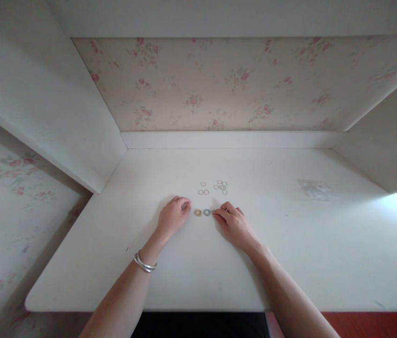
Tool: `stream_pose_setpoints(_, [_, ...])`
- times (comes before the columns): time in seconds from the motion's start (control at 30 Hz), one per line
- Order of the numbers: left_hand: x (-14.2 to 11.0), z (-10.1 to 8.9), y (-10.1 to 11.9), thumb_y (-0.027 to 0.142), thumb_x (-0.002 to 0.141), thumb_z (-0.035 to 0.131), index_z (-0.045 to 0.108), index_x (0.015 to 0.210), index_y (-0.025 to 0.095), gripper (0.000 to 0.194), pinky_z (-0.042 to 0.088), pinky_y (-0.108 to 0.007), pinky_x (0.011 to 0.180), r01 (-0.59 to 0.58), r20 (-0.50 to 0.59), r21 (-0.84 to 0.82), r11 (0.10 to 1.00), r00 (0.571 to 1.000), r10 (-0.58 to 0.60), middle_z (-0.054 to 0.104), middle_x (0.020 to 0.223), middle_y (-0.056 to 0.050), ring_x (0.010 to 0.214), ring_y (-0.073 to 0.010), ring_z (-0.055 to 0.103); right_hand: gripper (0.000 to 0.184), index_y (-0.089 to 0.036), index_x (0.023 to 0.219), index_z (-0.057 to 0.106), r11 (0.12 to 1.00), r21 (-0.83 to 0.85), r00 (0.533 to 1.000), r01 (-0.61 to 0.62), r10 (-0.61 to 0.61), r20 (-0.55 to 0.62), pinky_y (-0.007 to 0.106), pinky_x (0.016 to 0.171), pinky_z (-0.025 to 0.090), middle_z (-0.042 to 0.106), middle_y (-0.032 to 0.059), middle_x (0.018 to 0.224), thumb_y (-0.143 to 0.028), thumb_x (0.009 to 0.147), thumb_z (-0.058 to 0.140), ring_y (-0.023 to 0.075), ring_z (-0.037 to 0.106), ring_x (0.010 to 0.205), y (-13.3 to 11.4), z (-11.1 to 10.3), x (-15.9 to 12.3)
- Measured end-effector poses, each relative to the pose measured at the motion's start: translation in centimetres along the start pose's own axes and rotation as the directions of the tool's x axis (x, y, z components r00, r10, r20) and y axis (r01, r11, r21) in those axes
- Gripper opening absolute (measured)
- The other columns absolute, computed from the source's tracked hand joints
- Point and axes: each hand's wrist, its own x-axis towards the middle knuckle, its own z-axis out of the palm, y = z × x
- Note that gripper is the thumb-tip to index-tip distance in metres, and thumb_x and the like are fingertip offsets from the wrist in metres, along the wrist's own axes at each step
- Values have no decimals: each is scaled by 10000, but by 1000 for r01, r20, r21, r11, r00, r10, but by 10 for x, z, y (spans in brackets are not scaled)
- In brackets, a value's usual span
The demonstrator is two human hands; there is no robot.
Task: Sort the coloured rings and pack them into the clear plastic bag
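Note:
On the white table, a yellowish ring (pixel 198 213) and a blue-grey ring (pixel 207 212) lie side by side between my hands. My left hand (pixel 174 217) rests just left of the yellowish ring, fingers curled in and thumb against them; whatever is inside is hidden. To the right, my right hand (pixel 232 224) has its fingers bent and drawn together, tips on the table close to the blue-grey ring. Anything between those fingertips is too small to make out. Beyond the hands lie three thin rings (pixel 203 192) and a cluster of several more thin rings (pixel 222 187), partly overlapping.
A clear plastic bag (pixel 315 190) lies on the table at the right. White panels (pixel 89 117) rise at both sides, and a low ledge (pixel 233 140) runs along the floral back wall. The table's front edge (pixel 202 310) is near my body.

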Motion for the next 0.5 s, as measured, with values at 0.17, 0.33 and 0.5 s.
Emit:
stream_pose_setpoints(0.17, [0,2,-5,309,858,473,658,920,246,205,433,-263,734,-6,-12,-10,1000,1000,6,658,944,-10,777,-149,592,239,-246,916,677,990,130,995,-45,56,-80,275,722,418,564,37,882,-309,907,447,135,554,756,2,2,0])
stream_pose_setpoints(0.33, [21,9,0,317,856,469,674,920,216,237,444,-248,763,-22,-5,-99,995,1000,22,670,934,-27,792,-147,595,285,-216,848,694,924,323,901,-204,306,-306,254,618,402,560,21,767,-394,875,473,120,508,637,11,-4,5])
stream_pose_setpoints(0.5, [59,22,23,315,848,491,679,928,209,230,445,-251,787,-123,41,-14,992,992,124,651,942,-47,822,-150,602,312,-207,814,704,825,450,811,-343,502,-302,266,616,385,564,15,728,-441,834,498,130,497,631,26,-9,10])
